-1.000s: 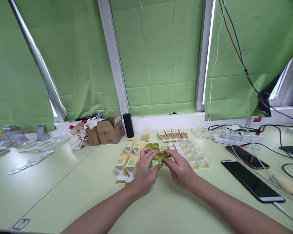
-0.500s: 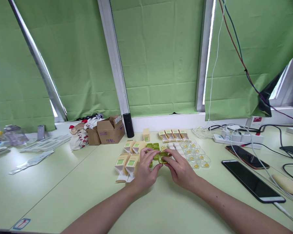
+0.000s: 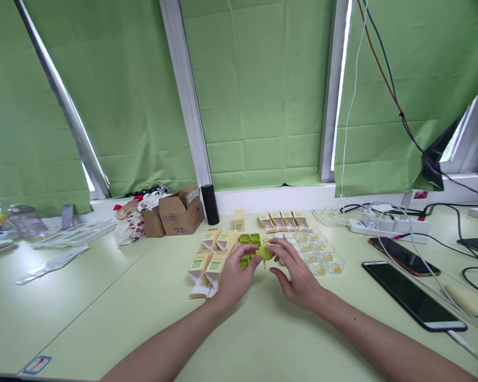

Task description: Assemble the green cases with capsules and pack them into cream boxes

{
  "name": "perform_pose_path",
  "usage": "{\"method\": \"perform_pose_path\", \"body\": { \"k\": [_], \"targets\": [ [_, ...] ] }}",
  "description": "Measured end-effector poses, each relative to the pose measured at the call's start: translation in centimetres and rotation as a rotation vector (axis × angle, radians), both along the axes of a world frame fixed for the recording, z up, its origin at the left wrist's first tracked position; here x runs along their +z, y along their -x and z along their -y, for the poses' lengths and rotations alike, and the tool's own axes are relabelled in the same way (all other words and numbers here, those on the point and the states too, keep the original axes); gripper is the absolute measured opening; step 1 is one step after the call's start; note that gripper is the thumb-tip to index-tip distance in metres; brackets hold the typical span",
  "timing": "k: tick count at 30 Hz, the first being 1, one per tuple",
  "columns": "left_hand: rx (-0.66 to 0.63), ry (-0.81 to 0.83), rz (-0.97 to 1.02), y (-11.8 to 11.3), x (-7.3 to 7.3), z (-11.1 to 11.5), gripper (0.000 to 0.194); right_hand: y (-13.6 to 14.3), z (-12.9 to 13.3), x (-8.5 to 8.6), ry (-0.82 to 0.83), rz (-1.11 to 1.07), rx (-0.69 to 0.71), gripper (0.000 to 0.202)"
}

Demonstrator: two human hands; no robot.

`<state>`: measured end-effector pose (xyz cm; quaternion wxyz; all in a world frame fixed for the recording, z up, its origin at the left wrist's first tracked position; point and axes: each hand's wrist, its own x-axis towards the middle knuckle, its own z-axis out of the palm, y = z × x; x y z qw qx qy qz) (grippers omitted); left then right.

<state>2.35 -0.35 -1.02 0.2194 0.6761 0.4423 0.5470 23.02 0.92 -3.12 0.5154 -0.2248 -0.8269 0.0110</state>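
Green piece (image 3: 265, 253), one, small, thin stub pointing down: just below and right of frame centre, raised between the hands.

Left hand (image 3: 237, 273): pinching the piece between thumb and fingertips at its left side.

Right hand (image 3: 298, 270): part-open, thumb well away from the curled fingers; fingertips at the piece's right side, contact uncertain.

Green cups (image 3: 255, 237), grouped, just behind the left fingers. Clear cups (image 3: 322, 247) with yellow centres, a cluster right of the right hand; pale blocks (image 3: 290, 238) beside them, partly hidden.

Cartons with green labels (image 3: 197, 265), four, left of the left hand; row of four cartons (image 3: 282, 221) behind, right of centre.

Surface (image 3: 143, 323): pale green, broad; dark seam slanting to lower left, front edge showing at bottom left. Open room between the forearms and across lower left; tighter at right, where two phones (image 3: 414, 295) and a power strip (image 3: 357, 227) with cables lie.

Far edge, left to centre: white trays (image 3: 75, 233), patterned bag (image 3: 128, 232), brown box (image 3: 181, 216), black cylinder (image 3: 210, 205).

Room: green blinds (image 3: 258, 95) across the upper frame, between grey window posts (image 3: 183, 85).
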Motion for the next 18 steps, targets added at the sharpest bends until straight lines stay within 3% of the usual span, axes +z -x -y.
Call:
{"method": "perform_pose_path", "body": {
  "k": [18],
  "targets": [
    [-0.121, 0.178, 0.082, -0.23, 0.40, -0.17, 0.051, 0.29, -0.03, 0.05, 0.072, -0.071, 0.033, 0.049]
  ]
}}
